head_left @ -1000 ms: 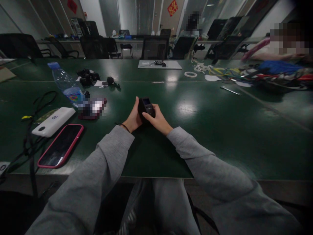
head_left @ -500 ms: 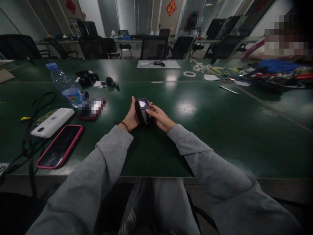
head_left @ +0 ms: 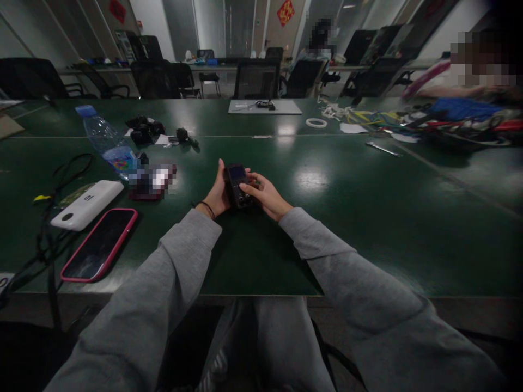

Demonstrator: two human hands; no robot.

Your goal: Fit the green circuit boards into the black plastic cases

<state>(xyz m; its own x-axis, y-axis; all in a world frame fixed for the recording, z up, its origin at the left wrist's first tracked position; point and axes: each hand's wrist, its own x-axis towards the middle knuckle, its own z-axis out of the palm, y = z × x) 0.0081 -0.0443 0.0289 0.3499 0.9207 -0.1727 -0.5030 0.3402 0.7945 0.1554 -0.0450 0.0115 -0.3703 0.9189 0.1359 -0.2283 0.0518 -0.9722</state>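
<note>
A small black handheld device (head_left: 238, 185) with a little screen near its top and buttons below is held between my two hands over the table. My left hand (head_left: 218, 195) wraps its left side, thumb pointing up along the edge. On the other side, my right hand (head_left: 267, 195) grips the right edge, and its thumb lies over the button area. The screen looks dark blue. Fingers behind the device are hidden.
To the left on the green table (head_left: 351, 234) lie a pink-cased phone (head_left: 100, 245), a white power bank (head_left: 87, 205), black straps and a tilted plastic bottle (head_left: 108, 144). Tangled cables (head_left: 461, 122) and a wrench (head_left: 384, 149) are at right. Two people sit beyond.
The device's screen has gone from bright white to dark blue. The device has shifted very slightly left in my hands' grip. My right thumb remains over the buttons.
</note>
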